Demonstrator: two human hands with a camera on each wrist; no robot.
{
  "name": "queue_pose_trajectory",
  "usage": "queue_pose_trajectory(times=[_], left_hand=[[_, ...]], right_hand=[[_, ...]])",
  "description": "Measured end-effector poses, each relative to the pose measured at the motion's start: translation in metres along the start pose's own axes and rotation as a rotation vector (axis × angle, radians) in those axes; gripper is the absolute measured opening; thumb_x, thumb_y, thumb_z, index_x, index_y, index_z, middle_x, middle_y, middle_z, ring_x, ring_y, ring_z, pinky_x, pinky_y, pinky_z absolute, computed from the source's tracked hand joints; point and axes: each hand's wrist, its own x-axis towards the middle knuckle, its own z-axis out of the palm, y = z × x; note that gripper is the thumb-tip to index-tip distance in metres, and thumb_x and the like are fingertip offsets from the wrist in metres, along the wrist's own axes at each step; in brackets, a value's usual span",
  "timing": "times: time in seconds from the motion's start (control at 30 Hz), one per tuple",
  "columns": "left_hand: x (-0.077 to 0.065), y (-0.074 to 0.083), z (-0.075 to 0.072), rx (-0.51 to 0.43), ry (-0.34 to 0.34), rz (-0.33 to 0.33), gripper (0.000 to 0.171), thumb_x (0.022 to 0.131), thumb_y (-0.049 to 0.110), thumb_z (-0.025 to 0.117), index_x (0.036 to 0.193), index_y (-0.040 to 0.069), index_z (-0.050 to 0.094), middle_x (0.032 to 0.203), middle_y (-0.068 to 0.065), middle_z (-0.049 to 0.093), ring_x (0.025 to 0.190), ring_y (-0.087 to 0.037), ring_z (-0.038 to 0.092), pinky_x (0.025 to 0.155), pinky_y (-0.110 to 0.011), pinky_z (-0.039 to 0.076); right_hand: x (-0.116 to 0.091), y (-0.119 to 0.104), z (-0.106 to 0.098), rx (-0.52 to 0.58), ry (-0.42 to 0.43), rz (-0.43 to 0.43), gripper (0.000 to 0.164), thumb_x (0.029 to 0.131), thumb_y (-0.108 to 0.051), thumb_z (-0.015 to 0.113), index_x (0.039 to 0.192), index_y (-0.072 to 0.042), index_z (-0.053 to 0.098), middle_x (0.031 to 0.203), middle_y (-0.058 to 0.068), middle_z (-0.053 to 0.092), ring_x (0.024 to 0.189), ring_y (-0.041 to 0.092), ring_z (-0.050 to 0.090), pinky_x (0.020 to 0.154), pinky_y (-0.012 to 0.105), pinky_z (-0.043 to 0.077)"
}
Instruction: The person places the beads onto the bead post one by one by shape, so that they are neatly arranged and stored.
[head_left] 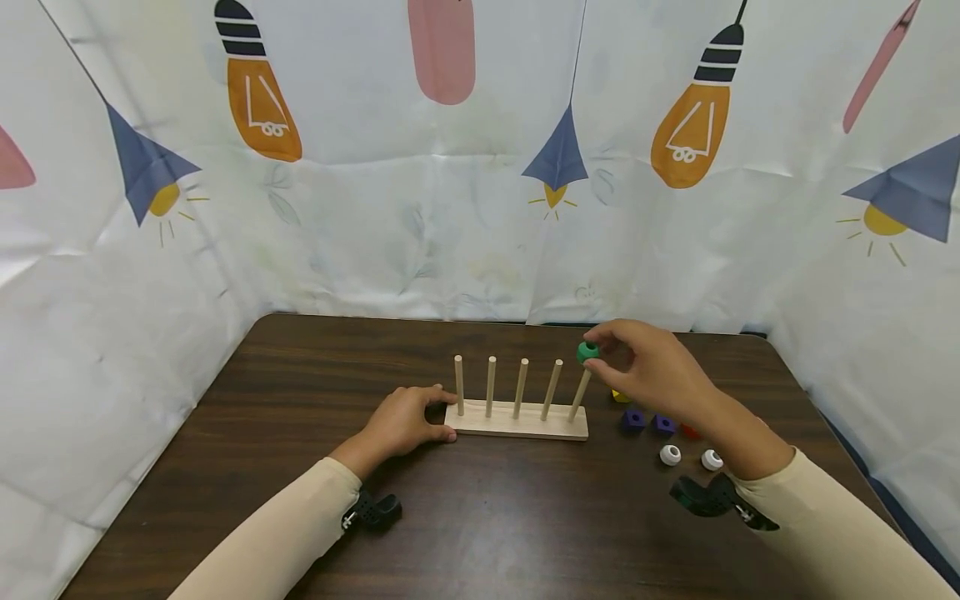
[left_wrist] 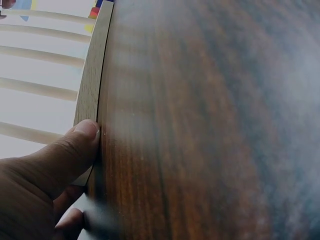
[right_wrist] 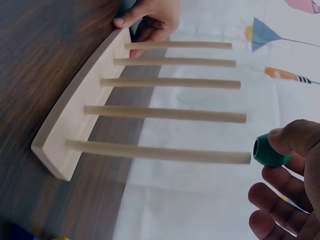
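Observation:
A pale wooden peg rack [head_left: 517, 422] with several upright dowels stands on the table. My left hand [head_left: 402, 422] holds its left end, the thumb on the front edge and fingers behind. In the right wrist view the rack's base [right_wrist: 60, 145] appears tilted, with the left hand [right_wrist: 152, 17] at its far end. My right hand [head_left: 652, 367] pinches a green bead [head_left: 588, 352] between thumb and fingers, just above the tip of the rightmost dowel [head_left: 580, 395]. The right wrist view shows a small gap between the bead [right_wrist: 270, 151] and the dowel's tip [right_wrist: 242, 157].
Right of the rack lie purple cubes [head_left: 633, 421], white beads [head_left: 670, 455], a yellow piece [head_left: 620, 397] and a red piece [head_left: 690, 432], partly hidden by the right arm. The dark wooden table [head_left: 495, 517] meets a printed white curtain [head_left: 360, 233] behind.

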Motion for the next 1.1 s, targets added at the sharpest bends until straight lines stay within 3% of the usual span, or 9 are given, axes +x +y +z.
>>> queue_pose_trajectory(times=[0.7,1.1], left_hand=[[0.002,-0.002,0.000,-0.002,-0.003,-0.001,0.058,0.079,0.038,0.090,0.132,0.024,0.072,0.144,-0.015,0.059,0.129,-0.039,0.056,0.102,-0.055,0.047],[0.001,-0.002,0.000,-0.004,0.005,-0.004,0.059,0.078,0.039,0.091,0.131,0.024,0.072,0.144,-0.015,0.058,0.129,-0.039,0.057,0.102,-0.055,0.047]], right_hand=[[0.016,-0.019,0.017,0.030,-0.008,0.000,0.033,0.089,-0.017,0.082,0.120,-0.013,0.072,0.105,-0.004,0.071,0.077,0.013,0.061,0.064,0.033,0.050],[0.025,-0.026,0.029,0.029,-0.002,-0.036,0.032,0.091,-0.019,0.081,0.121,-0.012,0.072,0.108,-0.001,0.072,0.093,0.017,0.066,0.073,0.038,0.053]])
